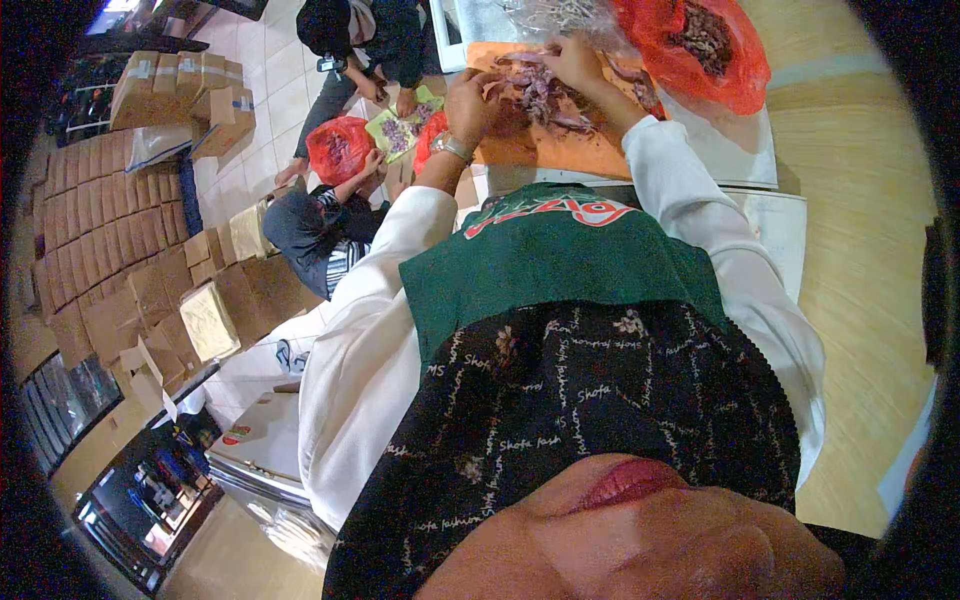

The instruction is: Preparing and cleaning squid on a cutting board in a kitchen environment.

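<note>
An orange cutting board (pixel 555 154) lies before me with a heap of limp, purplish food pieces (pixel 540 97) on it, perhaps small squid. My left hand (pixel 472 109), with a wristwatch, is at the heap's left side, its fingertips pinched on a piece. At the far side, my right hand (pixel 577 71) bends over the heap and grips another piece between thumb and fingers; the hand partly hides it. More purplish pieces lie beyond my right wrist, near the board's right edge. No knife shows in either hand.
Right of the board, a red plastic bag (pixel 739 67) holds dark brown bits. A clear plastic bag (pixel 570 15) lies behind. At left, two people work low by a green cutting board (pixel 394 139) and a red bag (pixel 337 154). Cardboard boxes (pixel 176 82) stand farther left.
</note>
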A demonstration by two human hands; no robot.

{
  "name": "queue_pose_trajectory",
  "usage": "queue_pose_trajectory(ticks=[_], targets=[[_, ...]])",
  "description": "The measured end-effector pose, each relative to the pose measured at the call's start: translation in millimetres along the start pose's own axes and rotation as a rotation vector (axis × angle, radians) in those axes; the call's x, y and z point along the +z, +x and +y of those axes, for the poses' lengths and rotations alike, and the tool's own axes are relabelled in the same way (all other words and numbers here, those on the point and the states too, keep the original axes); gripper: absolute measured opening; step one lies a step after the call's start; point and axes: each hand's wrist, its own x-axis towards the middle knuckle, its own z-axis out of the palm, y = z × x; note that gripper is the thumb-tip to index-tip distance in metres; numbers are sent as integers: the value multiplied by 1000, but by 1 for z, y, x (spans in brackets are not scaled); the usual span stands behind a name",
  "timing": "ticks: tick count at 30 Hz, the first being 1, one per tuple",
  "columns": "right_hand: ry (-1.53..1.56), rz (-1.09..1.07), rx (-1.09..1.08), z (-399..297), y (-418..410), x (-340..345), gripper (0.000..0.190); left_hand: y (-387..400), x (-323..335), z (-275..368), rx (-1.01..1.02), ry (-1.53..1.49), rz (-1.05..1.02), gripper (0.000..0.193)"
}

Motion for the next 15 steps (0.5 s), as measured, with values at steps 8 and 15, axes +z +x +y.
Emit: queue_pose_trajectory(ticks=[8,15], targets=[[-89,111,-266,-11,-40,8,33,-10,18,13,-59,-176,-91,17],[339,-143,97,-34,-65,-29,33,-18,29,41,-346,-749,-131,27]])
